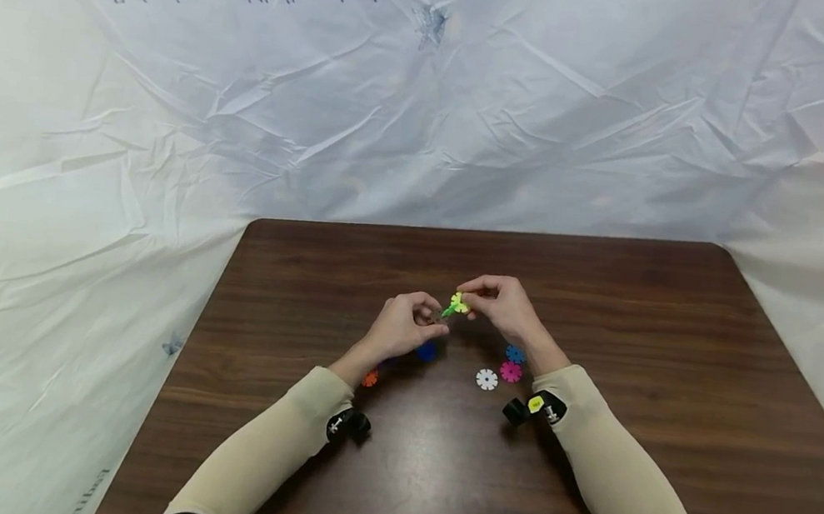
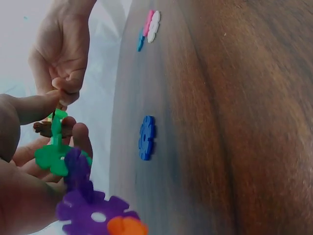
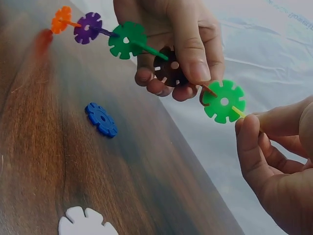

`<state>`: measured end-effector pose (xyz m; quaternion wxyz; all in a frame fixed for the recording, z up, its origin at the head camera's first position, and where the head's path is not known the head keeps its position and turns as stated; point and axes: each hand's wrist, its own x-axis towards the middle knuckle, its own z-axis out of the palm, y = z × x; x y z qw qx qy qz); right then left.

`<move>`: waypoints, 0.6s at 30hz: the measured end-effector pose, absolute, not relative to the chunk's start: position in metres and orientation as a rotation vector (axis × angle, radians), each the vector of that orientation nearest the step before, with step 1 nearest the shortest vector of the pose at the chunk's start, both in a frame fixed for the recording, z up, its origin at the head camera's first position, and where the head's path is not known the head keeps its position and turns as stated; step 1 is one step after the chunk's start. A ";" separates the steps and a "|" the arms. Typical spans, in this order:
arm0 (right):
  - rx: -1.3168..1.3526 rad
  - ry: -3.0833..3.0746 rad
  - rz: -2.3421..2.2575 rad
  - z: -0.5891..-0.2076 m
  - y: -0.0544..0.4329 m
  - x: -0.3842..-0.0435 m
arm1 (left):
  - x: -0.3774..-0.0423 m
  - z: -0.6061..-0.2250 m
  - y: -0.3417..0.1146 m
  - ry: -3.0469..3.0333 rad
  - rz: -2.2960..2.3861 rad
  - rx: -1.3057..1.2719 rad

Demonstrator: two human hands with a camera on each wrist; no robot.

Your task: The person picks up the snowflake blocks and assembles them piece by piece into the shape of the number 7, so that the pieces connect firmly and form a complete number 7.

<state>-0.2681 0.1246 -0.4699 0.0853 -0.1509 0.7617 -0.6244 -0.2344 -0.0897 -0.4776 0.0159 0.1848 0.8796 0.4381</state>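
We log the left hand (image 1: 405, 323) pinching the disc chain (image 3: 120, 45) by its brown part (image 3: 165, 69) and the right hand (image 1: 503, 304) pinching a yellow disc (image 1: 460, 303) at its light-green end (image 3: 219, 92), over the table (image 1: 604, 294); we judge a sideways twist could pop 1 disc loose.

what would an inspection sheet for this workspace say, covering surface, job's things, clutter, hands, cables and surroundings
Surface: dark wood-grain table, with a glossy reflection near the front.
Job's things: chain of notched discs, light-green disc at one end, touching a yellow disc; seating unclear. Loose on the table: dark blue disc, light blue disc, pink disc, white disc.
Clutter: nothing seen.
Hands: left hand grips the chain at a brown disc; right hand pinches the yellow disc.
Cables: nothing seen.
Surroundings: pale, creased sheet with printed lettering.
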 end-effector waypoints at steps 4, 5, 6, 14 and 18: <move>-0.463 2.257 -1.831 -0.470 0.127 -0.269 | -0.234 -0.477 -0.090 2.675 1.348 0.563; -0.469 2.257 -1.818 -0.470 0.127 -0.269 | -0.234 -0.477 -0.091 2.662 1.344 0.565; -0.474 2.257 -1.806 -0.470 0.127 -0.269 | -0.235 -0.476 -0.092 2.645 1.344 0.566; -0.484 2.254 -1.700 -0.468 0.127 -0.270 | -0.240 -0.475 -0.097 2.535 1.367 0.566; -0.515 2.263 -1.666 -0.469 0.126 -0.270 | -0.241 -0.474 -0.096 2.510 1.382 0.539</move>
